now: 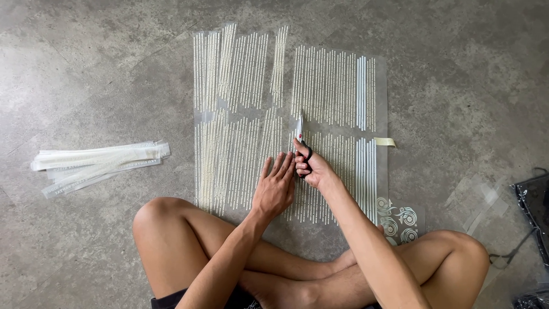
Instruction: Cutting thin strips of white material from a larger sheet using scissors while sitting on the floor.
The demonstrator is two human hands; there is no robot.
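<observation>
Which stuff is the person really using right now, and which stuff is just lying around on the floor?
In use:
- scissors in the right hand
- clear printed sheet, pressed flat by the left hand
- pile of cut strips

Lying about:
- piece of tape
- black bag
- clear scraps

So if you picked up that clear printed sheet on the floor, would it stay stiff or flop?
The clear printed sheet would probably flop: it looks thin and lies flat on the floor. It seems light and prone to sliding, since the left hand presses it down while the right hand works scissors.
</observation>
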